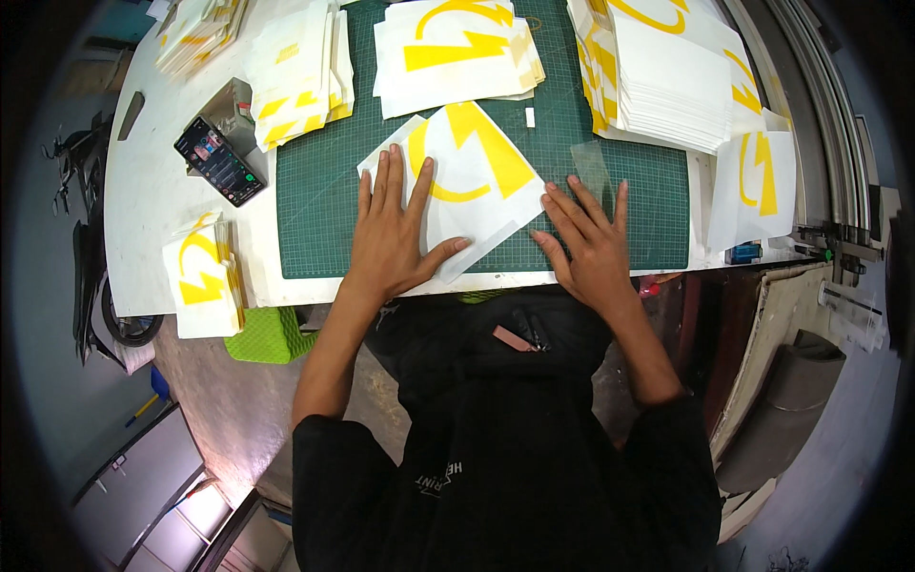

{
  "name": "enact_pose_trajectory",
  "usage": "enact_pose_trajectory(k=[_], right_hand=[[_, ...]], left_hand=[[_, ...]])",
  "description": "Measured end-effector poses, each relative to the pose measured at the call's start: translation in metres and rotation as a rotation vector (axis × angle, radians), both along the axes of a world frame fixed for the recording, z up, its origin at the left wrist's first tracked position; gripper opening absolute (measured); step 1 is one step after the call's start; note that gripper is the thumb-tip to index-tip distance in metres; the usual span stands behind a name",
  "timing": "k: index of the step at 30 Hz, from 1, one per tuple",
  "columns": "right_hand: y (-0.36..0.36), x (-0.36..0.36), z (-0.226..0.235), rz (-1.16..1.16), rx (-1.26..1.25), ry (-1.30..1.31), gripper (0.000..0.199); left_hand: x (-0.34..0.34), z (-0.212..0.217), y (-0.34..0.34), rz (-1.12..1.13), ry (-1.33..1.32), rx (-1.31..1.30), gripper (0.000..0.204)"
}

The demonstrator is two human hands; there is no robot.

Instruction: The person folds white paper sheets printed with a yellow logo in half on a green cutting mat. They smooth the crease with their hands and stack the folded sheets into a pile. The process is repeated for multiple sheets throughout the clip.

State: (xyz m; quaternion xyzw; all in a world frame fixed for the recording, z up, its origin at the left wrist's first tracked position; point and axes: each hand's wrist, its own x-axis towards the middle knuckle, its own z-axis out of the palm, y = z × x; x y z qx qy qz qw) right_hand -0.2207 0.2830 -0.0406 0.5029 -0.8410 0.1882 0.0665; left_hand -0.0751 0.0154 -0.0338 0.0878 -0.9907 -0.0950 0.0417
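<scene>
A white paper piece [467, 181] printed with yellow shapes lies tilted on the green cutting mat [315, 214] in front of me. My left hand [389, 234] rests flat over its left part, fingers spread and thumb out along its lower side. At its right corner, my right hand [589, 238] lies open, the fingertips touching the edge and the mat. Neither hand grips anything. Along the lower right side of the paper runs a pale, see-through strip [488, 250]. A clear film piece [591, 164] lies on the mat by the right fingers.
Stacks of similar printed pieces stand at the far middle [453, 71], far left [303, 76], far right [667, 95] and near left [202, 276]. A phone [219, 162] leans on a grey box [229, 100]. Metal rails [777, 57] run along the right.
</scene>
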Motion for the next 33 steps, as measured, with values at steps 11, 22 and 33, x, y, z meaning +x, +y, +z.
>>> enact_pose_trajectory(k=[11, 22, 33], right_hand=[[-0.005, -0.009, 0.007, 0.045, -0.006, 0.095, 0.041], [-0.01, -0.019, 0.014, 0.126, 0.001, 0.099, 0.04], [-0.01, 0.008, 0.013, -0.006, -0.009, 0.01, 0.046]], left_hand=[[-0.032, -0.016, 0.032, 0.268, 0.098, -0.058, 0.108], [-0.03, -0.018, 0.026, 0.1, 0.138, 0.075, 0.096], [0.001, -0.007, 0.037, 0.238, 0.047, 0.071, 0.095]])
